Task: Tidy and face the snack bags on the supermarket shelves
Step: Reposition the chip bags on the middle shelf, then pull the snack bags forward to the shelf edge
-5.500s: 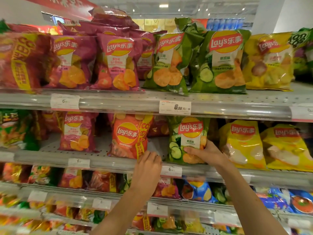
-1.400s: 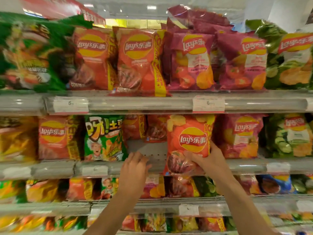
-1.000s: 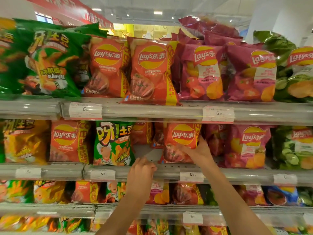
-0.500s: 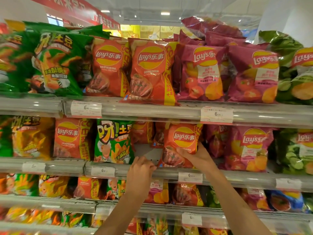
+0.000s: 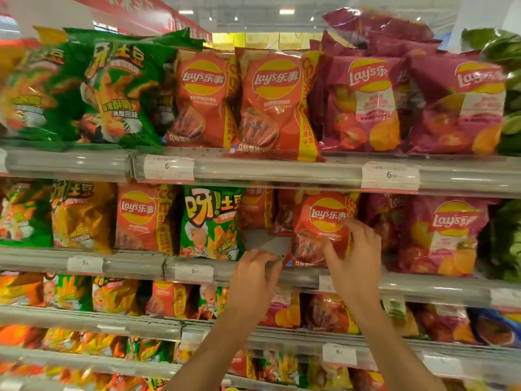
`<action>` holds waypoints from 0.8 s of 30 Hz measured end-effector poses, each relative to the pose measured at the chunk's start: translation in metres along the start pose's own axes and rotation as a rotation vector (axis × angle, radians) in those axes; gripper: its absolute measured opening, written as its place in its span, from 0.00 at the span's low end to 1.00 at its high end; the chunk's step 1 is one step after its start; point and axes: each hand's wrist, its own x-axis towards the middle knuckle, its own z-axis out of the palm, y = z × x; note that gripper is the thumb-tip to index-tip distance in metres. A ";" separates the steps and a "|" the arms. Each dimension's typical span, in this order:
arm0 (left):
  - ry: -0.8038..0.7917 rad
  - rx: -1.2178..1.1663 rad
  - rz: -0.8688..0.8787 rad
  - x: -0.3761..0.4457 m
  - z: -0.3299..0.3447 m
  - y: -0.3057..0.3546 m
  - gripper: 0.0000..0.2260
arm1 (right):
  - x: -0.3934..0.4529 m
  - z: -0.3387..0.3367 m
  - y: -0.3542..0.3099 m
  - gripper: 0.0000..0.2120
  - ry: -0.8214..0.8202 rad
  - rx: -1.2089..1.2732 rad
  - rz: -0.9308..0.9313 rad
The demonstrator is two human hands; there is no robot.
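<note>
An orange Lay's bag stands upright at the front of the middle shelf. My right hand is on its lower right part, thumb on the face and fingers curled round the right edge. My left hand is just left of it, fingers curled on the shelf's front rail and holding nothing. Between the orange bag and a green potato-stick bag there is a gap showing bare shelf, with more orange bags set further back.
Purple Lay's bags stand right of the held bag, and another orange Lay's bag is left of the green one. The top shelf carries green, orange and purple bags. Lower shelves hold mixed bags behind price-tag rails.
The view has shifted left along the shelves. My right hand has slid from under the orange bag to its lower right side. My left hand stays on the shelf rail.
</note>
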 end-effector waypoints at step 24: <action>0.255 -0.090 -0.279 0.040 -0.195 -0.195 0.29 | -0.048 0.154 -0.122 0.52 -0.359 0.344 0.311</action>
